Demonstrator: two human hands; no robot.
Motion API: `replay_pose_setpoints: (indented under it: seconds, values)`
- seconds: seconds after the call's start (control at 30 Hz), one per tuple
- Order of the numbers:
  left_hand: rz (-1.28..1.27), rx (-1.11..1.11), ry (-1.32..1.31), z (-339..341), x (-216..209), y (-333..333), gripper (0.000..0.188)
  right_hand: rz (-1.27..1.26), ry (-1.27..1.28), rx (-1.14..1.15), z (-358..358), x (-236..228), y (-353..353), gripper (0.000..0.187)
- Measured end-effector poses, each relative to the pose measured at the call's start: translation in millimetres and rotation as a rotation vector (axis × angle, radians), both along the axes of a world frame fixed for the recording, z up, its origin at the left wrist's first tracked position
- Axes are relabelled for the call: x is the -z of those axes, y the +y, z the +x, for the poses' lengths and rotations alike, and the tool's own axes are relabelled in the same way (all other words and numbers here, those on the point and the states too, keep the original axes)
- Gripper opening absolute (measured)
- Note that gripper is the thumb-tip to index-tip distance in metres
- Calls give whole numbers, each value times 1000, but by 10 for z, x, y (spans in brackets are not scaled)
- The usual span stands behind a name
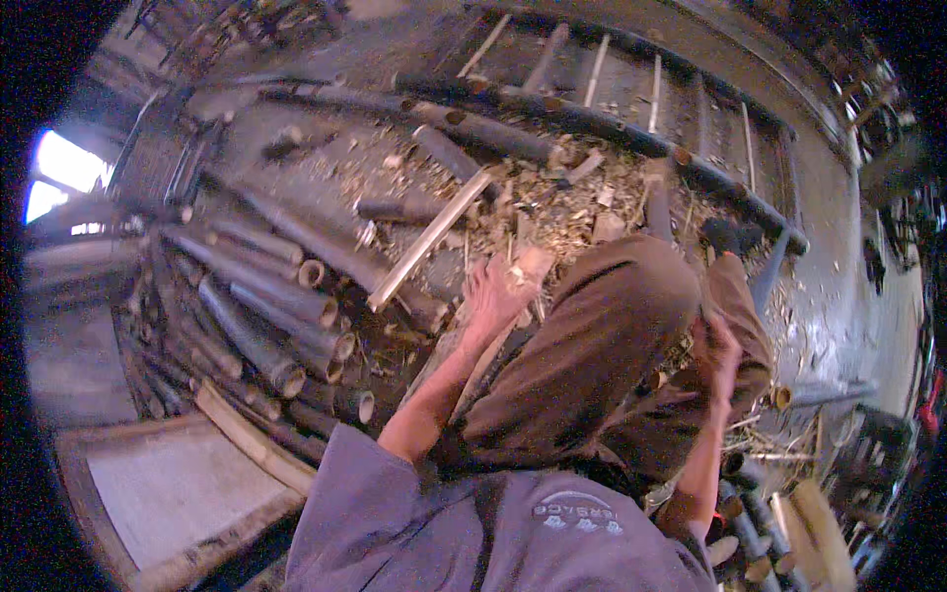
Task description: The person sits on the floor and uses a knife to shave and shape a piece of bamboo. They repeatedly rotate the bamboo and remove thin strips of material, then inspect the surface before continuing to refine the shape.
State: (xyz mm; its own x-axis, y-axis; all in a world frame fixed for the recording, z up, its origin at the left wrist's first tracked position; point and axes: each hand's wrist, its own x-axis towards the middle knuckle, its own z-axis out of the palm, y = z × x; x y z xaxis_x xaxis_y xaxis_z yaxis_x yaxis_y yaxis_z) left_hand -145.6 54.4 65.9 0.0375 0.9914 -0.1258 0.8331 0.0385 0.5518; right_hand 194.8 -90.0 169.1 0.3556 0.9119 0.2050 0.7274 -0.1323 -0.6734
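Note:
My left hand (498,296) is lowered beside my left knee, its fingers curled at a pale-ended piece of bamboo (533,262); blur hides the exact grip. A long split bamboo strip (430,239) slants just past the fingertips, pale side up. By my lower right leg, my right hand (716,347) is closed and smeared by motion. What it grips, if anything, I cannot make out. Pale shavings and chips (557,212) lie heaped on the floor in front of my knees.
Stacked dark bamboo poles (261,316) lie to my left, near a wooden-framed panel (163,488). Ahead, a ladder-like bamboo frame (602,118) with pale crosspieces stretches over the floor. Short bamboo lengths (755,528) and a dark crate (873,444) sit at the lower right.

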Motion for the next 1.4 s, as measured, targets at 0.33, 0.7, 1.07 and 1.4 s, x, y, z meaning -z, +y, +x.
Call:
replay_pose_setpoints:
  seconds: [0.33, 0.7, 1.07, 1.4]
  values:
    - [49, -13, 295, -621, 875, -846, 116, 146, -171, 626, 1491, -1088, -1399, 46]
    - [-211, -8, 471, -1387, 844, -1687, 103, -50, 40, 650, 911, 783, -2156, 37]
    - [233, 280, -93, -464, 518, 550, 75, -182, 301, 404, 152, 1335, 446, 49]
    - [345, 666, 655, 690, 743, 2796, 51, -263, -89, 365, 120, 1971, 1388, 54]
